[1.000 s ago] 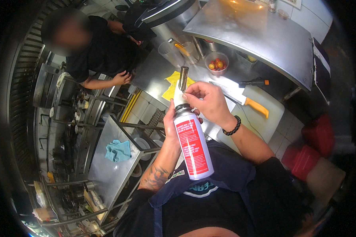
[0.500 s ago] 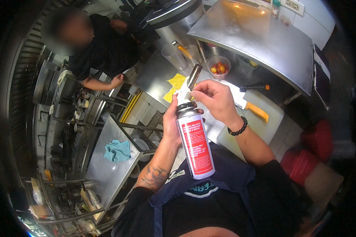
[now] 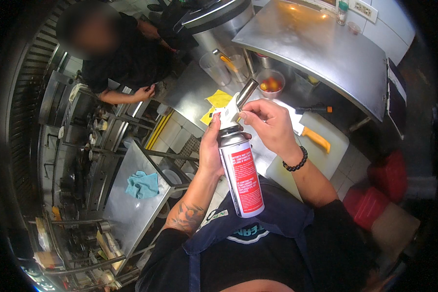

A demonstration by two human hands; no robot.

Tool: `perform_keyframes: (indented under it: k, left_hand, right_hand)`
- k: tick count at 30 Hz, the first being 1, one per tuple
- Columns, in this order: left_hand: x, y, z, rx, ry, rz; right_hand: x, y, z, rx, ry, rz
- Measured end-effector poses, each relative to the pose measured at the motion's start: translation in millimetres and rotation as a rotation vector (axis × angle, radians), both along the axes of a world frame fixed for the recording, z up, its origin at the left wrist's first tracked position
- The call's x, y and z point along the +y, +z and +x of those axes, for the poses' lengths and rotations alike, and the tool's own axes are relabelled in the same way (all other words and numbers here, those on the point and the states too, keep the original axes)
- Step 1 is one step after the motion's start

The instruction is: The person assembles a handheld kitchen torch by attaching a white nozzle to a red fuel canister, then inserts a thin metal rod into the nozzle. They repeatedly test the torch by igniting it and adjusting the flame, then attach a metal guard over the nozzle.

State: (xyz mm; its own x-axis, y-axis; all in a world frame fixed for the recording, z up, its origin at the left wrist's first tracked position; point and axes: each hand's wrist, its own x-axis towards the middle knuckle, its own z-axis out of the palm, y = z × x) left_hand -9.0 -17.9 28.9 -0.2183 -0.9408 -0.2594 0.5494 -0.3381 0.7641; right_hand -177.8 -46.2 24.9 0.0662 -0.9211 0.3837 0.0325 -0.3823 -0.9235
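Observation:
A kitchen blowtorch [image 3: 242,170] is held up in front of my chest: a white and red gas can with a white head and a metal nozzle tilted up to the right. My left hand [image 3: 211,146] wraps round the neck of it, just below the head. With fingers pinched, my right hand [image 3: 272,124] grips the side of the torch head near the nozzle's base; the exact part under the fingertips is hidden. No flame shows. Beyond my right hand, an orange-handled knife [image 3: 316,138] lies on a pale cutting board [image 3: 333,158].
Past the torch stand a tub of tomatoes [image 3: 270,83], clear containers [image 3: 215,69] and a yellow cloth [image 3: 216,103]. A raised steel shelf [image 3: 316,39] overhangs the far right. A blue cloth [image 3: 142,185] rests on the left steel table. Another person [image 3: 126,58] works at the far left.
The torch head has turned, so its nozzle points further right and more of its white side shows. Both hands stay on it. The other person's hand has shifted slightly.

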Motion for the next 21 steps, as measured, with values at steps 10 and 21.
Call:
perform_keyframes:
  k: [10,21]
  left_hand:
    - [4,7,-11,-0.165,0.155,-0.108]
    - [11,7,-9,-0.173,0.178,-0.165]
  right_hand:
    - [4,-13,9,-0.173,-0.016,0.09]
    - [12,-15,15,-0.153,-0.092,0.041]
